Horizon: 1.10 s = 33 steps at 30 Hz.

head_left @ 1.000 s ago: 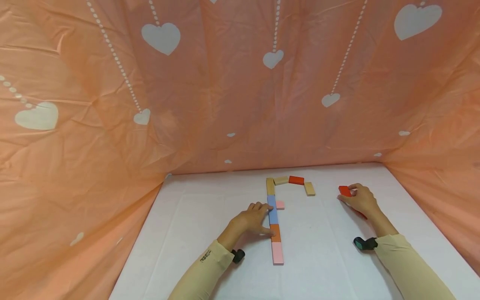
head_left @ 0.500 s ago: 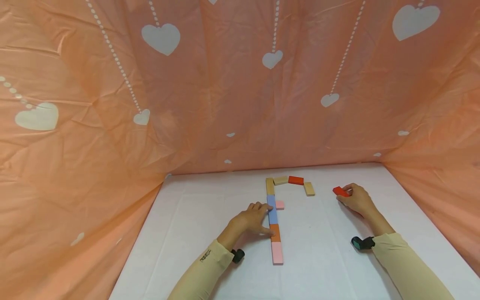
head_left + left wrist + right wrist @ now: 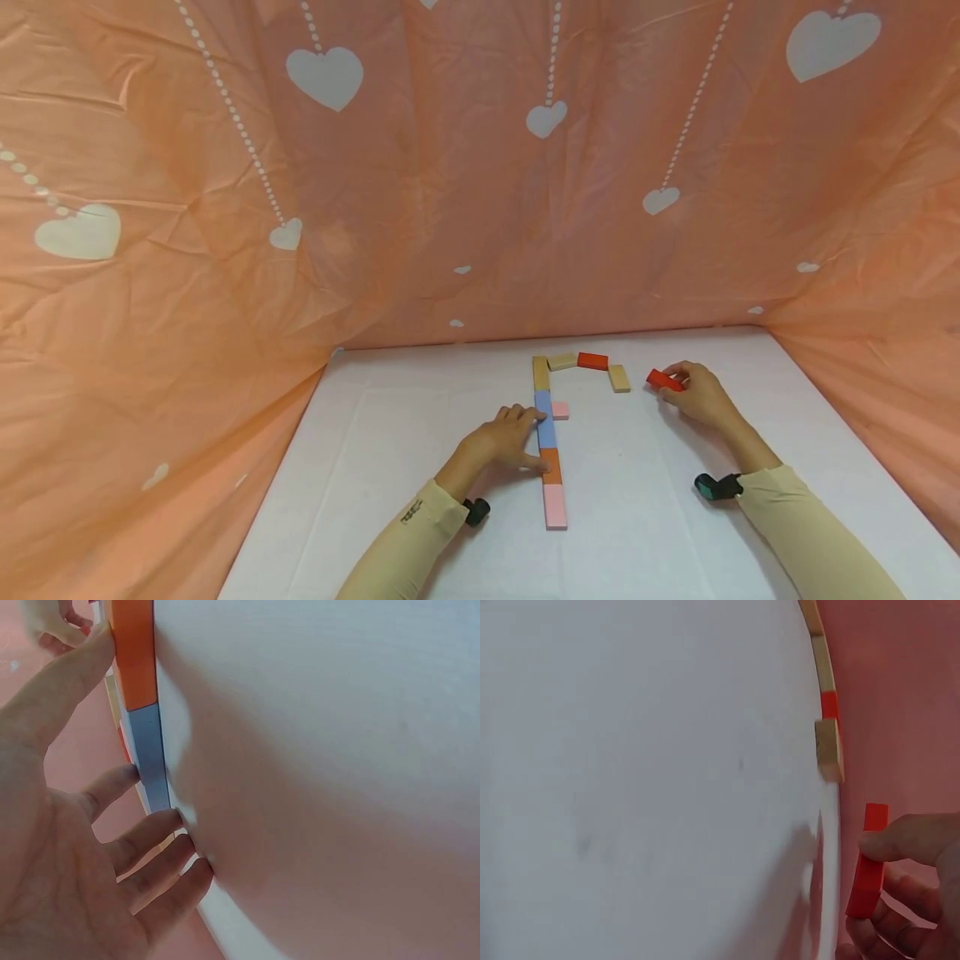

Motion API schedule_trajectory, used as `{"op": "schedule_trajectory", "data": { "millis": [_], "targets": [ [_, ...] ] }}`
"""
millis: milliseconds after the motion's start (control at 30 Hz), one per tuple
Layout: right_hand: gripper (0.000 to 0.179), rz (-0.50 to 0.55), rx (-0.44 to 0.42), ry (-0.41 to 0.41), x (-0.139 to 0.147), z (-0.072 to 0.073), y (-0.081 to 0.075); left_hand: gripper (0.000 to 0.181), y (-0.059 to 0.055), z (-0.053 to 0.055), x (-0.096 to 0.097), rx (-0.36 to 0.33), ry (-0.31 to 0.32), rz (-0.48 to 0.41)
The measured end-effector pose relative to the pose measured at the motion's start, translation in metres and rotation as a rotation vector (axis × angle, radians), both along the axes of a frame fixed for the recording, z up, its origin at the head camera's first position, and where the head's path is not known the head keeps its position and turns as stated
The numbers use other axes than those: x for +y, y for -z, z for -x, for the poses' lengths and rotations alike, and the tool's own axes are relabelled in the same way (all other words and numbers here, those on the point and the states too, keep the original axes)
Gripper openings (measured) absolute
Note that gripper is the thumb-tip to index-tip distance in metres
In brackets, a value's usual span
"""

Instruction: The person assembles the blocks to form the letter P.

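My left hand (image 3: 510, 437) lies beside a straight row of flat wooden blocks, fingers relaxed and spread. Its index fingertip touches the blue blocks (image 3: 546, 433) and its thumb the orange block (image 3: 551, 467); the left wrist view shows the same contact. A pink block (image 3: 555, 507) forms the near end of the row, a tan block (image 3: 541, 373) the far end. On the right, my right hand (image 3: 701, 396) pinches a red block (image 3: 663, 381) between thumb and fingers. In the right wrist view this red block (image 3: 868, 885) is held above the white surface, its shadow below.
From the row's far end, a tan block (image 3: 562, 362), a red one (image 3: 592, 361) and another tan one (image 3: 619, 378) curve rightward. A small pink block (image 3: 560, 410) sits against the blue blocks' right side. An orange heart-patterned cloth (image 3: 480, 208) hangs behind the white table (image 3: 637, 517).
My right hand has carried the red block leftward, toward the tan block at the end of the curve, and the block has turned slightly. The left hand stays in place.
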State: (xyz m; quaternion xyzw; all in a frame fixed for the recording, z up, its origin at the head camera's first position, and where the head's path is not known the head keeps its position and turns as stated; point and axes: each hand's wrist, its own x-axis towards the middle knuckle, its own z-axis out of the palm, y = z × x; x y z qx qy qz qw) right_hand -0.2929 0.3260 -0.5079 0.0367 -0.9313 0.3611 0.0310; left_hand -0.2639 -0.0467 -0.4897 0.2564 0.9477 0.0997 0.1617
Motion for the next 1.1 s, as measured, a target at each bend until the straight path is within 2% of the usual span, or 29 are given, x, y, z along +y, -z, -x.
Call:
{"op": "schedule_trajectory", "data": {
  "millis": [367,567,867,1100],
  "targets": [
    [0.037,0.023,0.074,-0.092,-0.026,0.004,-0.003,0.091,0.001,0.001,0.0,0.0,-0.003,0.007],
    [0.036,0.023,0.061,-0.121,-0.038,0.006,-0.002,0.09,0.003,0.002,0.0,0.004,0.001,0.005],
    [0.037,0.036,-0.019,-0.159,-0.057,0.004,-0.004,0.089,0.001,0.0,0.002,0.003,-0.005,0.015],
    [0.031,0.004,0.031,-0.248,-0.069,0.008,-0.001,0.09,0.001,0.0,0.0,0.003,-0.01,0.017]
  ]
}}
